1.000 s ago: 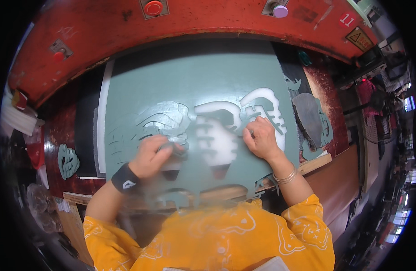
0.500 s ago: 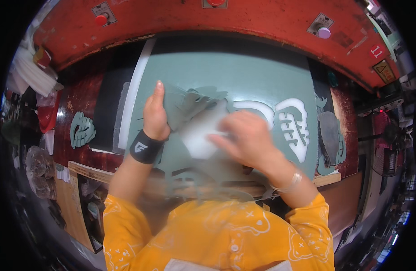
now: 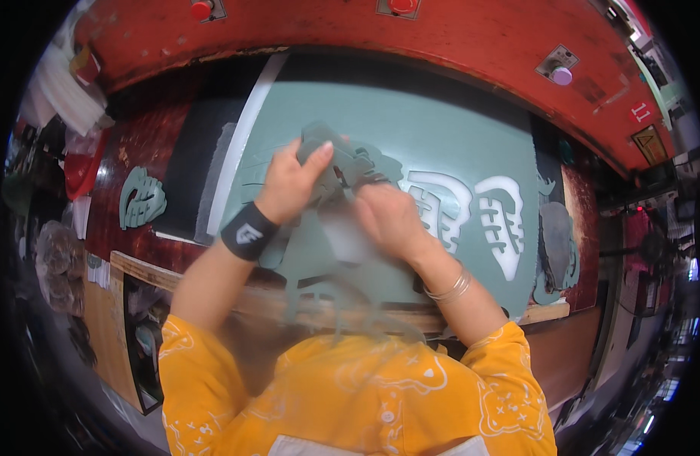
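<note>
Left of the green sheet (image 3: 411, 114), a stack of green cut-outs (image 3: 142, 199) is lying. Below the sheet's left side, an open wooden compartment (image 3: 141, 342) is holding items too dim to identify. Above the sheet, my left hand (image 3: 291, 181) is closing partway, gripping a bundle of green pieces (image 3: 357, 163), thumb uppermost. My right hand (image 3: 392, 220) is curling its fingers at the bundle's right; I cannot tell whether it is gripping.

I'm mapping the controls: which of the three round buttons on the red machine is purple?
The rightmost button; the left button and middle button are both red.
</note>
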`<control>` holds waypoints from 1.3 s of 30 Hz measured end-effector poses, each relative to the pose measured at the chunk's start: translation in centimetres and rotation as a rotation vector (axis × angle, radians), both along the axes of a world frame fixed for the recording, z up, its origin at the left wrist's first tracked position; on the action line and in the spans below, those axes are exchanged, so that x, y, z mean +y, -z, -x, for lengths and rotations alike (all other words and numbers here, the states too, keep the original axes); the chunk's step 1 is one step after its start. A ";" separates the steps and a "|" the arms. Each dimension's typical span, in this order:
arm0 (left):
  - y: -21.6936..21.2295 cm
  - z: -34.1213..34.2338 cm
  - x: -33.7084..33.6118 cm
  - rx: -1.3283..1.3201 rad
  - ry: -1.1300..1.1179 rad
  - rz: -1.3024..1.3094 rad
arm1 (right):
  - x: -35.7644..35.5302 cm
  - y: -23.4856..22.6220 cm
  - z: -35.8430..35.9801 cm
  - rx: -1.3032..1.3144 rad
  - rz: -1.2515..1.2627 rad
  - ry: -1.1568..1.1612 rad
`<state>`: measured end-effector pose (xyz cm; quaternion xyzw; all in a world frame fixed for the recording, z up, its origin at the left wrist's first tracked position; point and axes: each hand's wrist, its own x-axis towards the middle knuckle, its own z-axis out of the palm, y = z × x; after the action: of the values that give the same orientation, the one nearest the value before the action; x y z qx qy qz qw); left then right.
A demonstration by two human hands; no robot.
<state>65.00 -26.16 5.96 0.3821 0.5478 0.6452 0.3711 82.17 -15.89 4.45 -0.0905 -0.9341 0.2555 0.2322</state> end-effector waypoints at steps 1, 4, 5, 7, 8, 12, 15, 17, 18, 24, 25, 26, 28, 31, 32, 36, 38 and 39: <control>-0.1 0.6 0.6 0.136 -0.036 -0.007 | 0.0 0.3 -0.5 -0.049 -0.029 -0.035; -1.8 6.1 3.1 -0.142 -0.144 -0.123 | -0.6 1.0 -1.8 -0.125 -0.082 -0.115; -2.8 8.5 3.8 -0.536 -0.127 -0.260 | -1.1 1.1 -2.2 -0.127 -0.088 -0.106; -4.6 13.0 4.9 -0.354 -0.419 -0.272 | -1.4 1.4 -2.5 -0.122 -0.113 -0.121; -5.7 15.1 5.6 -0.371 -0.560 -0.353 | -1.5 1.4 -2.6 -0.114 -0.116 -0.129; -10.4 21.0 4.3 -0.015 -0.571 -0.508 | -1.4 1.3 -2.4 -0.140 -0.104 -0.132; -11.1 18.8 0.0 0.626 -0.514 -0.101 | -1.2 1.2 -2.2 -0.085 -0.053 -0.145; -7.7 13.8 -2.7 1.141 -0.278 -0.237 | -1.3 1.1 -2.1 -0.050 -0.052 -0.155; -6.0 11.4 -4.0 1.261 -0.132 -0.285 | -1.3 1.1 -2.1 -0.047 -0.052 -0.152; 2.6 3.5 -10.6 1.147 0.522 -0.019 | -1.6 0.9 -1.9 -0.107 -0.130 -0.113; 2.9 3.6 -10.9 1.141 0.518 -0.018 | -1.7 0.9 -1.9 -0.106 -0.121 -0.113; 3.1 3.4 -11.1 1.146 0.506 -0.026 | -1.7 0.9 -1.9 -0.078 -0.117 -0.115; 2.7 3.5 -10.9 1.170 0.509 0.004 | -1.8 1.0 -1.8 -0.051 -0.126 -0.120; 1.4 3.8 -10.1 1.009 0.563 0.083 | -1.9 1.0 -1.8 -0.059 -0.153 -0.105; 1.0 4.1 -9.7 0.923 0.581 0.074 | -1.9 1.0 -1.8 -0.063 -0.161 -0.106; 0.6 6.2 -7.9 0.780 0.789 0.156 | -2.0 1.1 -2.1 -0.115 -0.173 -0.105; 0.9 7.8 -6.8 0.574 0.759 0.254 | -2.1 0.8 -2.1 -0.143 -0.172 -0.117; 1.1 8.6 -6.4 0.471 0.705 0.294 | -2.0 0.5 -2.1 -0.177 -0.176 -0.115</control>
<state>56.44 -32.57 4.85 0.6252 0.5393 0.2902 0.4839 84.25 -17.93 3.92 -0.0384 -0.9734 0.1767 0.1410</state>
